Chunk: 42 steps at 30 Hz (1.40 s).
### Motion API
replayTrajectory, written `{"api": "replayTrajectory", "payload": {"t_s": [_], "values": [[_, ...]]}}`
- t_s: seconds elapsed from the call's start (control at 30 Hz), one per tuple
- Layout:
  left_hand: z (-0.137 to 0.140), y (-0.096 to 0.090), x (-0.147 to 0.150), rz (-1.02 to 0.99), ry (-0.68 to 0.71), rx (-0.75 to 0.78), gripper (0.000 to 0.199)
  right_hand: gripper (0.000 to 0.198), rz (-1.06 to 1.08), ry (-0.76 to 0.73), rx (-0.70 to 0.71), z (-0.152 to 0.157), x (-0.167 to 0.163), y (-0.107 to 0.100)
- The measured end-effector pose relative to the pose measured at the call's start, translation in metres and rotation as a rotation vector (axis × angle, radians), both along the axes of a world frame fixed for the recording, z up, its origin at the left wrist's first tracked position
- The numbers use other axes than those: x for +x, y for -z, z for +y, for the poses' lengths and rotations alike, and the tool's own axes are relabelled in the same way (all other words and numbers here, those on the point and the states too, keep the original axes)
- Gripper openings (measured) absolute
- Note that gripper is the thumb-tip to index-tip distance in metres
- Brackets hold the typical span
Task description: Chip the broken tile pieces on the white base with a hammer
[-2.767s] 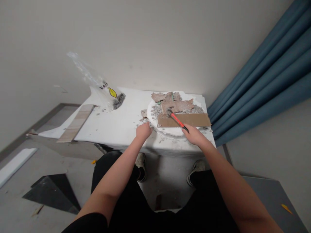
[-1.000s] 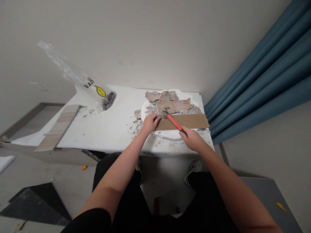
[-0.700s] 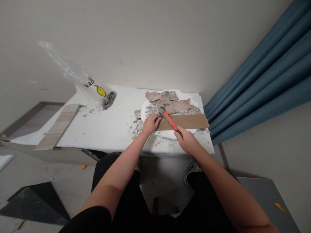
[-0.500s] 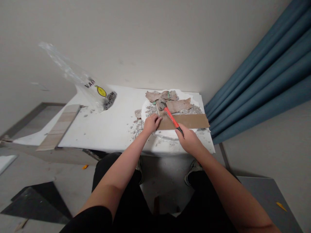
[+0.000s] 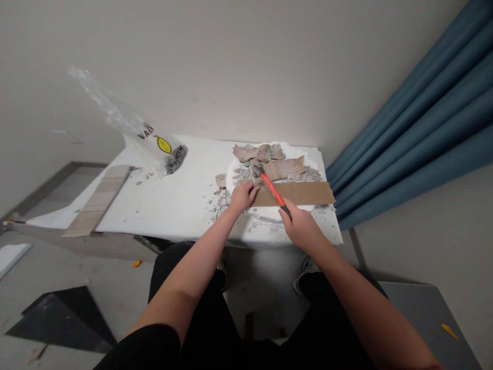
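Right hand (image 5: 301,226): fingers wrapped tight around the black grip end of the hammer (image 5: 269,184), fist closed. Red handle runs up-left from the fist; the metal head sits at the far end, down among the broken tile pieces (image 5: 275,163). Whether the head touches them can't be told at this size. Wrist is straight, forearm comes in from lower right, low over the near edge of the white slab (image 5: 173,200).

Left hand (image 5: 243,195): fingers curled, tips pressing down on the left end of the brown tile strip (image 5: 298,193). Holding it flat, not gripping around it. Forearm enters from lower left; both arms converge on the strip.

The strip lies crosswise on the round white disc (image 5: 269,211), right end reaching past the disc rim. Hammer handle crosses over the strip's left part, just beside the left fingertips. Grey rubble (image 5: 221,200) is scattered left of the disc and along the slab's front edge.

Edges: disc sits at the slab's right end, close to the near and right edges. Blue curtain (image 5: 416,123) hangs just right of the slab corner. Wall runs directly behind the disc. Open slab surface lies to the left, up to the clear plastic bag (image 5: 154,146) and a long pale tile (image 5: 98,200) lying along the left edge.
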<state>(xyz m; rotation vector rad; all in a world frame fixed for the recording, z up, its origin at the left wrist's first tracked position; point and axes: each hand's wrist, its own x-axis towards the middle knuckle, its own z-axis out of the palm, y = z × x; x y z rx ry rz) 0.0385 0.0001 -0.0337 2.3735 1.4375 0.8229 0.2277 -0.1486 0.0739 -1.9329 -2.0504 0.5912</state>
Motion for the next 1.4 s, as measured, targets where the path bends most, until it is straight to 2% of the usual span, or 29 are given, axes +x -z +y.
{"api": "replayTrajectory", "payload": {"t_s": [0.13, 0.27, 0.4, 0.8, 0.97, 1.4], "values": [[0.0013, 0.0009, 0.0005, -0.011, -0.016, -0.017, 0.028, 0.039, -0.029, 0.008, -0.058, -0.001, -0.0031, 0.0], [0.0019, 0.0025, 0.0009, -0.034, -0.004, -0.01, 0.027, 0.041, -0.004, 0.015, -0.004, -0.0022, -0.003, 0.0007], [0.0012, 0.0043, 0.0005, -0.044, -0.039, -0.001, 0.026, 0.04, -0.004, -0.003, -0.051, -0.0029, -0.003, 0.0005], [0.0008, 0.0066, -0.0005, -0.068, -0.014, 0.015, 0.026, 0.044, 0.025, 0.023, -0.004, -0.0028, -0.0048, 0.0022], [0.0022, 0.0084, -0.0012, -0.066, -0.035, 0.014, 0.026, 0.041, 0.011, 0.025, -0.045, -0.0021, -0.0036, 0.001], [-0.0018, 0.0015, -0.0015, -0.052, -0.017, -0.013, 0.024, 0.038, 0.002, 0.028, -0.052, -0.0012, -0.0036, 0.0]]}}
